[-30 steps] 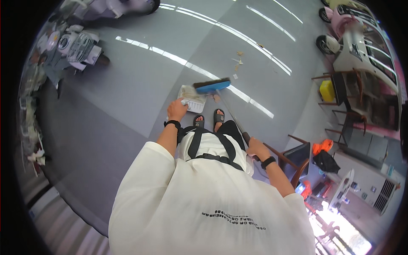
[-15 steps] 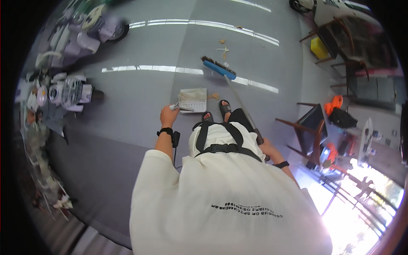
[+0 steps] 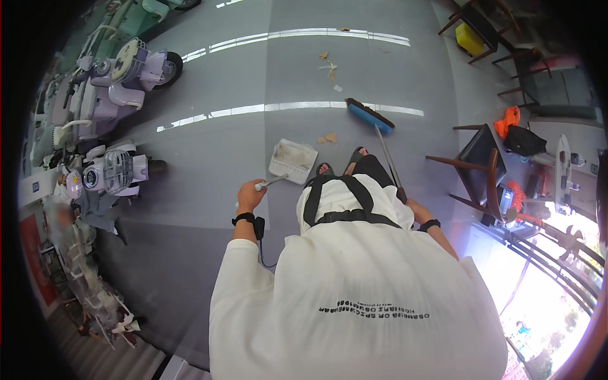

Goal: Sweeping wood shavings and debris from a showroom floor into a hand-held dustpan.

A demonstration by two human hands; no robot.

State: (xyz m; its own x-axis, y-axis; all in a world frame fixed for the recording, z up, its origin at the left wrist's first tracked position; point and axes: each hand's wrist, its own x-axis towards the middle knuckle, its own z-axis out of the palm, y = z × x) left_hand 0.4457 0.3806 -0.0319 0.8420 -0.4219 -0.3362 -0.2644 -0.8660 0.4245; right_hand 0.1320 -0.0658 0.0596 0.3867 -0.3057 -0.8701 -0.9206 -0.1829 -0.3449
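The head view showed the left hand clenched round the handle of a white dustpan, whose tray was resting on the grey floor just ahead of the person's sandalled feet. The right hand was closed on the long shaft of a broom, though its fingers were partly hidden behind the body, so the exact grip could not be judged. Compared with a second before, the blue broom head had been carried away from the dustpan: it had then been seen lying right at the pan's far edge, whereas it was now set well forward and to the right of it. Two brown scraps were lying between pan and broom head, and more litter was scattered further out on the floor. The dustpan had been kept at much the same place before the feet. From this it was judged that one sweep into the pan had been finished and the broom had been reached out past the nearest scraps, so that they stood ready to be drawn back toward the pan. Parked scooters stood to the left and a dark chair to the right.
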